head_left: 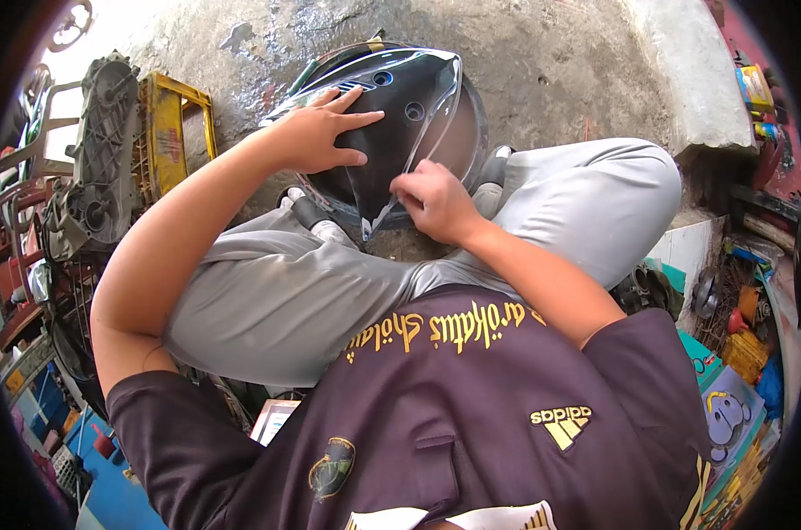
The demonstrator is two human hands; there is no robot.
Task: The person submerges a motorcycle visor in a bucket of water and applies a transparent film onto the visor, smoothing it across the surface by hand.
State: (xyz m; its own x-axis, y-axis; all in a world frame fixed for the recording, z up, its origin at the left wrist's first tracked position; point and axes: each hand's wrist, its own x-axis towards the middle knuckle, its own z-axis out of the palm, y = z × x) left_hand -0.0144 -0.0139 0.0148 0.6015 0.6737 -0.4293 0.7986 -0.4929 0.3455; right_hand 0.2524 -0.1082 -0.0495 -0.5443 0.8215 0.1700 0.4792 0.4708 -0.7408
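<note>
A glossy black panel (378, 146) with pale edges, two round holes and a pointed lower end lies over a round, dark-rimmed object (482, 132) between the person's feet. My left hand (325, 134) rests on the panel's upper left part, fingers spread, holding nothing. Near the panel's lower right edge is my right hand (434, 201), its fingers curled and pressed together. Whatever those fingers may hold is too small or hidden to make out.
A yellow crate (164, 132) and a grey metal engine casing (96, 168) stand on the left. Concrete floor (559, 79) lies beyond the panel, with a raised pale ledge (710, 97) at right. Assorted parts and a yellow container (745, 356) sit at lower right.
</note>
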